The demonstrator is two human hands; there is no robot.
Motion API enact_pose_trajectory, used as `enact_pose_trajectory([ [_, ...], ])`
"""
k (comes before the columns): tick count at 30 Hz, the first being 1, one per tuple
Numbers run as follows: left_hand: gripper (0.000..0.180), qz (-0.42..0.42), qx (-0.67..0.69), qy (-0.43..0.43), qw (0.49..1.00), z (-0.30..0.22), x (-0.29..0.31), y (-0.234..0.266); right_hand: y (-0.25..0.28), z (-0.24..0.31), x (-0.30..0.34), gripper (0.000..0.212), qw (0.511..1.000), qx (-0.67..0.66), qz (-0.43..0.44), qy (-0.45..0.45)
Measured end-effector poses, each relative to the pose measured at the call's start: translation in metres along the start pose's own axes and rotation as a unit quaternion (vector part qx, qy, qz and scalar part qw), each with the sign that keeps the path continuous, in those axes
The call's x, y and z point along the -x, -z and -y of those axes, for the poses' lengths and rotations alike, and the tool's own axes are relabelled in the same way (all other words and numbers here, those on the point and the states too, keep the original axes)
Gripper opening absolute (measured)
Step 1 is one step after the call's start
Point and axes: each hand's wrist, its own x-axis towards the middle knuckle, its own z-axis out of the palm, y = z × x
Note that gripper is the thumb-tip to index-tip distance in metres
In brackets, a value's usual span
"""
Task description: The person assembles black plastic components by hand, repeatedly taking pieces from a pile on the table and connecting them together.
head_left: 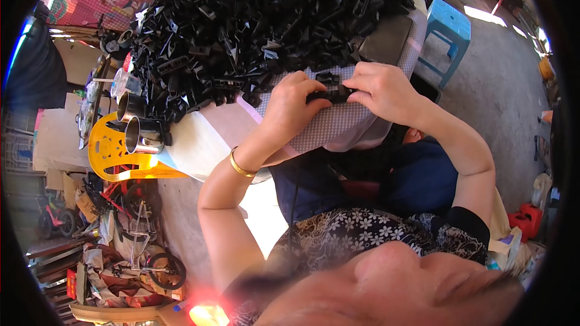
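Both my hands are over the near edge of a table covered with a patterned cloth (350,122). Between them they grip a small, dark, elongated black plastic part (336,94). My left hand (289,105), with a gold bangle on its wrist, pinches the left end between thumb and fingers. The other end is pinched by my right hand (382,89). Just beyond the held part lies another small black piece (327,77). A large heap of black plastic parts (254,24) covers the far side of the table, reaching close to my left hand.
Two metal cups (144,136) stand near the table's left edge, by a yellow plastic chair (106,148). A blue plastic stool (450,24) stands right of the table. At lower left are a bicycle (140,217) and piled clutter. A red container (527,220) sits at far right.
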Motion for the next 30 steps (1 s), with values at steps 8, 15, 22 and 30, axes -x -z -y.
enact_pose_trajectory([
  [8,0.022,0.059,0.084,0.051,0.993,0.001,-0.001,0.005,-0.006,-0.005,-0.008,0.020,0.998,-0.015,0.027,0.053],
  [15,0.024,0.121,0.155,0.018,0.980,0.005,-0.006,0.007,0.006,-0.007,-0.012,0.022,0.990,-0.079,0.109,0.053],
  [22,0.043,-0.176,-0.271,-0.037,0.945,0.023,-0.031,0.009,0.006,0.002,-0.021,0.026,0.978,-0.152,0.132,-0.056],
  [30,0.032,-0.143,-0.182,-0.018,0.973,0.046,-0.036,0.020,-0.024,-0.015,-0.019,0.033,0.996,0.039,0.006,0.081],
])
